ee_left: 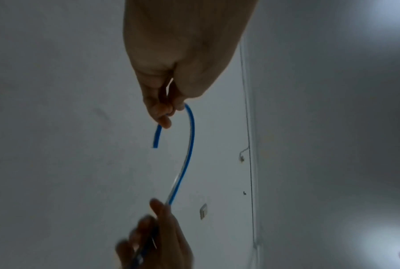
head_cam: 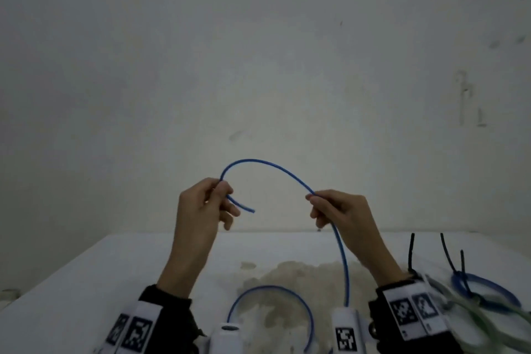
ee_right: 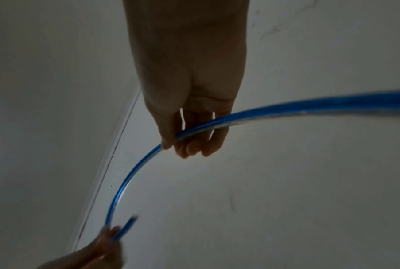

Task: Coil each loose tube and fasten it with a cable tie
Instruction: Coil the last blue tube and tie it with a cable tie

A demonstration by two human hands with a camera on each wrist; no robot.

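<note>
A thin blue tube point(head_cam: 267, 165) arches in the air between both hands above the white table point(head_cam: 115, 267). My left hand point(head_cam: 221, 198) pinches it near its free end, and a short stub point(head_cam: 244, 207) sticks out to the right. My right hand point(head_cam: 316, 204) grips the tube further along; from there it drops to the table and curls into a loop point(head_cam: 270, 289). In the left wrist view the left fingers point(ee_left: 164, 112) pinch the tube point(ee_left: 189, 138). In the right wrist view the right fingers point(ee_right: 189, 145) curl round the tube point(ee_right: 134, 174).
At the table's right lie a coiled blue tube point(head_cam: 488, 286) and a pale green tube coil point(head_cam: 465, 316), with black cable tie tails point(head_cam: 446, 253) standing up from them. A brownish stain point(head_cam: 290, 276) marks the table's middle. A bare wall point(head_cam: 258, 66) stands behind.
</note>
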